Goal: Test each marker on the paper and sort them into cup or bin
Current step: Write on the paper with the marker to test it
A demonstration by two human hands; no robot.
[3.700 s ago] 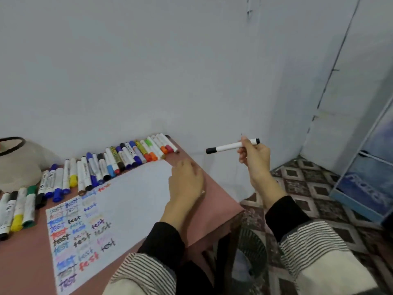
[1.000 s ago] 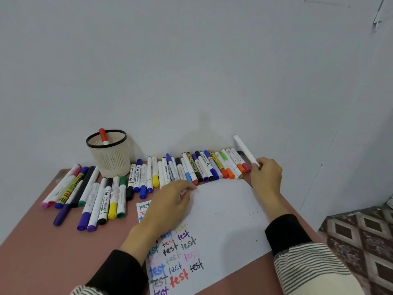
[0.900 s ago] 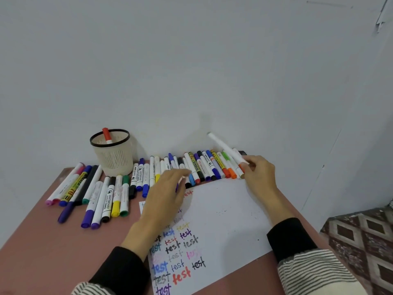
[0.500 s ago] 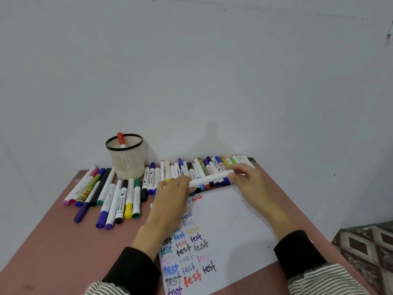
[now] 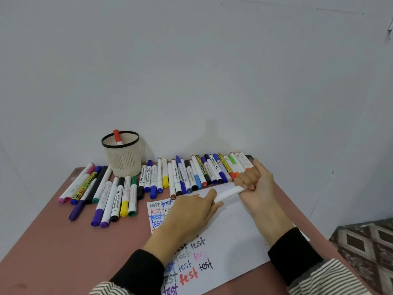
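i note both hands over the paper (image 5: 234,226): right hand (image 5: 256,186) fisted round the white marker (image 5: 228,193), left hand (image 5: 191,211) pinching its near end, cup (image 5: 122,154) standing well apart, left of the marker row (image 5: 200,172).

Surface (image 5: 63,248) abuts wall behind. Cup (image 5: 122,155) at back left, one marker (image 5: 116,137) upright in it. Row of markers (image 5: 197,173) along the back edge, right of cup; second group (image 5: 102,194) left of and before cup. Paper (image 5: 229,237) before the row, at right. Both hands over paper: left hand (image 5: 189,216), right hand (image 5: 256,188), a marker (image 5: 228,193) between them.
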